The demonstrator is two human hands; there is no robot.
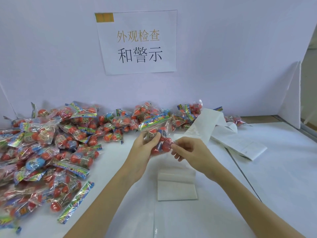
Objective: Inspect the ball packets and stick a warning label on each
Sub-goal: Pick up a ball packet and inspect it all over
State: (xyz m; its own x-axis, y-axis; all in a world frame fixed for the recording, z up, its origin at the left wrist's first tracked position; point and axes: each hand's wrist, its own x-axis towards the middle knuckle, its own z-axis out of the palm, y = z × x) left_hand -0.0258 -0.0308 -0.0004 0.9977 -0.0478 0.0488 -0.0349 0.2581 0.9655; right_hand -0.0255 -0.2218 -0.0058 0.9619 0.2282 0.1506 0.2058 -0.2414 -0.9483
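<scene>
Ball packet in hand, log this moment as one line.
step: inspect/label | left hand: grips ball packet | right hand: pinches packet's right edge | label strip: on table | packet pile: left

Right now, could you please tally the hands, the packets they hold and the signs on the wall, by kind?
Hands: 2, the left hand and the right hand
Held ball packet: 1
Wall sign: 1
Total: 4
</scene>
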